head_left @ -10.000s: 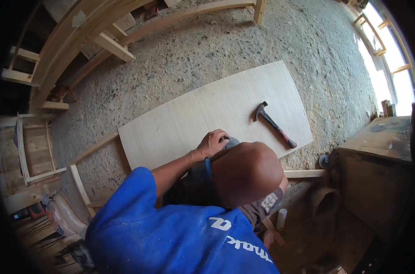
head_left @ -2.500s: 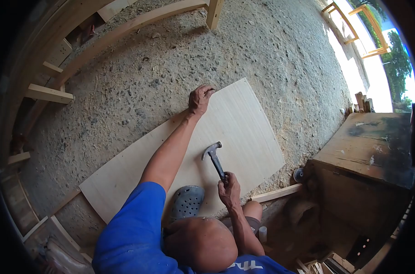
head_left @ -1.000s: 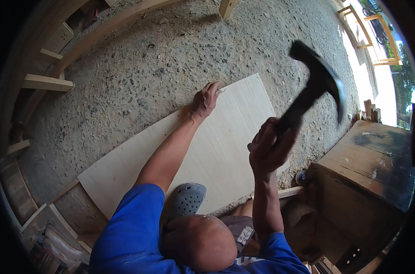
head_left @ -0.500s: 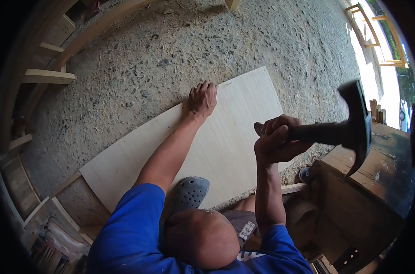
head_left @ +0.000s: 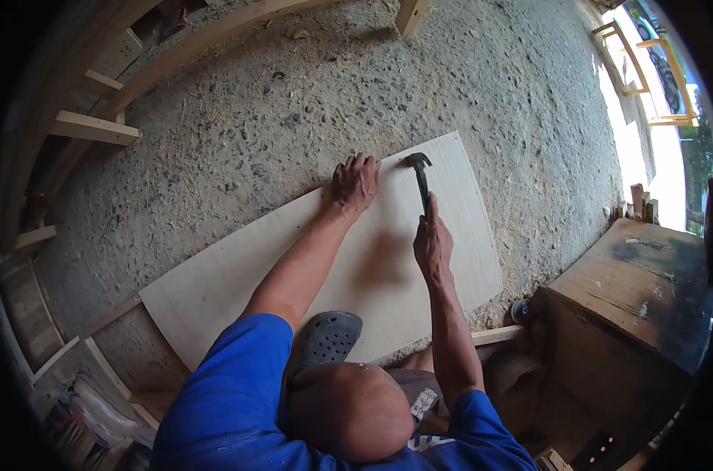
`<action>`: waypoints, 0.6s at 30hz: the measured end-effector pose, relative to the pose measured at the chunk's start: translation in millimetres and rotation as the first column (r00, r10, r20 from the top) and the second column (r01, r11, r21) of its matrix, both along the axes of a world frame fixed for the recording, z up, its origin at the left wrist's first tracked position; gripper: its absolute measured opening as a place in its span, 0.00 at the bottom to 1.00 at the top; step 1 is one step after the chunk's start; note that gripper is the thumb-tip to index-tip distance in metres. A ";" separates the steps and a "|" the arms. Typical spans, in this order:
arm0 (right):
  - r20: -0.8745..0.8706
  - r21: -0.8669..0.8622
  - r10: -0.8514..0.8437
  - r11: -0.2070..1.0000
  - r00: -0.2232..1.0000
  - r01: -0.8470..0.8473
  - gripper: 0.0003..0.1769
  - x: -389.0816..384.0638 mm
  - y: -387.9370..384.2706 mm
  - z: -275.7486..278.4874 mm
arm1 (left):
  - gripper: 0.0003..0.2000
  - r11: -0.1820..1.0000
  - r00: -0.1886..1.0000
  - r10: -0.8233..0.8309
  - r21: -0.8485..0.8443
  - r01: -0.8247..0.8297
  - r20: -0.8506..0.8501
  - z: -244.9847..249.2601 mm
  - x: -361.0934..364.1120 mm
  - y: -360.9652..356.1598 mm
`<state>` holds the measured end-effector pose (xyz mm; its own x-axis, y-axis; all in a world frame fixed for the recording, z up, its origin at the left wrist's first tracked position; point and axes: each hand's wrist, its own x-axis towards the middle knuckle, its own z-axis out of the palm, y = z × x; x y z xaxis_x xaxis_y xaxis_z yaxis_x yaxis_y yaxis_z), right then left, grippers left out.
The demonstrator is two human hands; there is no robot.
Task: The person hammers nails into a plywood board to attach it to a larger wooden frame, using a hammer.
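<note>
A pale plywood sheet [head_left: 472, 228] lies slanted on the ground in front of me. My left hand [head_left: 356, 182] is closed over its far edge, fingers curled at the rim. My right hand [head_left: 434, 247] wraps around the handle of a dark claw hammer [head_left: 422, 182]. The hammer's head is low over the sheet near its far right corner, a short way right of my left hand. Small dark marks dot the sheet along its edges. A grey clog [head_left: 333, 337] on my foot rests on the near part of the sheet.
Rough ground [head_left: 278, 133] with gravel and wood shavings surrounds the sheet. A worn wooden box [head_left: 615, 290] stands at the right. Timber framing [head_left: 97, 128] runs along the left, and wooden frames [head_left: 635, 67] stand far right. A small wheel [head_left: 521, 311] sits beside the box.
My right hand has swung the hammer from raised at the right down and forward to the sheet's far edge. The left hand keeps its place on the edge.
</note>
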<state>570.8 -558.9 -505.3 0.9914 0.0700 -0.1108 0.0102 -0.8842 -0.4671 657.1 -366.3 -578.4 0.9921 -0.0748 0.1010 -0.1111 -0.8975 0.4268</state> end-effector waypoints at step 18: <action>0.031 0.244 -0.546 0.817 0.838 0.523 0.30 -189.1 -51.3 -38.0 | 0.10 0.975 0.932 0.203 -0.150 -0.165 0.300 -37.2 -33.6 90.9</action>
